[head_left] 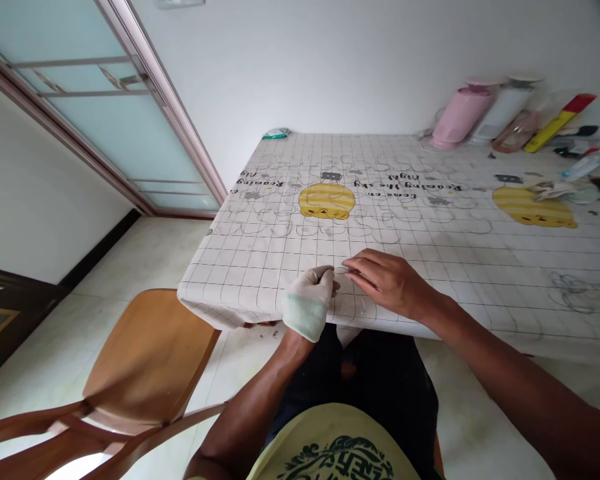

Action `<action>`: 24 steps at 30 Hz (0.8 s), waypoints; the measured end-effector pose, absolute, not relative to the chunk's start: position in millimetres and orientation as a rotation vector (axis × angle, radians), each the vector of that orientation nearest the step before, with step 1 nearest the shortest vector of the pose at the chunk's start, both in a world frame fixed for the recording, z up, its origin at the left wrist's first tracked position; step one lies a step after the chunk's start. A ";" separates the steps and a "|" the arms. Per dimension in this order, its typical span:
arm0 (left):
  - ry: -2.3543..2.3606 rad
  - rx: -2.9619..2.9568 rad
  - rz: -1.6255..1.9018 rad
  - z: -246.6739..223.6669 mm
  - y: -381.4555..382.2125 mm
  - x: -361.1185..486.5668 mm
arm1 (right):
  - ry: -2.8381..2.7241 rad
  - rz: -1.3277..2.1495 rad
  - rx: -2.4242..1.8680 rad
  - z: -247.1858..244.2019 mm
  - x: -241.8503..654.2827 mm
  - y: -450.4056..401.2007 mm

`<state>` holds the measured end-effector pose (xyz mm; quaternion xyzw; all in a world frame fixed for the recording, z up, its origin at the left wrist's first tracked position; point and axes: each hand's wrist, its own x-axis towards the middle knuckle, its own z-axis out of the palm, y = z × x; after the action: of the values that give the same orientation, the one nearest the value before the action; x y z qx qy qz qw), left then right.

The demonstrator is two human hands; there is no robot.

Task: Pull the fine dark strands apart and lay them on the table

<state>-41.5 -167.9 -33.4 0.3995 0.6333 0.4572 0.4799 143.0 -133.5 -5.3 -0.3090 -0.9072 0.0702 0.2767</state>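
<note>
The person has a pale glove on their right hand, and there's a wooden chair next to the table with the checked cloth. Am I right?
Not quite: the pale glove is on the left hand, as the head view shows. The wooden chair is indeed next to the table with the checked cloth.

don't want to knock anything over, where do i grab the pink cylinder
Grip the pink cylinder around mid-body, probably best from its front left: the body is rounded, no handle shows, and the white cylinder stands close on its right.
</note>
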 end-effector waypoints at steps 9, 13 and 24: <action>1.617 1.075 1.002 -42.2 -173.2 -37.7 | -2.621 0.136 -0.682 -1.2 141.3 -132.5; 1.627 1.121 0.974 -47.5 -171.2 -37.4 | -2.736 0.166 -0.678 5.5 143.6 -129.4; 1.386 0.917 1.098 -49.0 -166.9 -43.3 | -2.244 0.246 -0.941 -3.5 143.2 -126.7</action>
<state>-43.3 -166.9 -49.0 0.3864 0.5839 0.4626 0.5438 143.2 -126.7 -3.5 -0.3619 -0.8624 0.0944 0.3411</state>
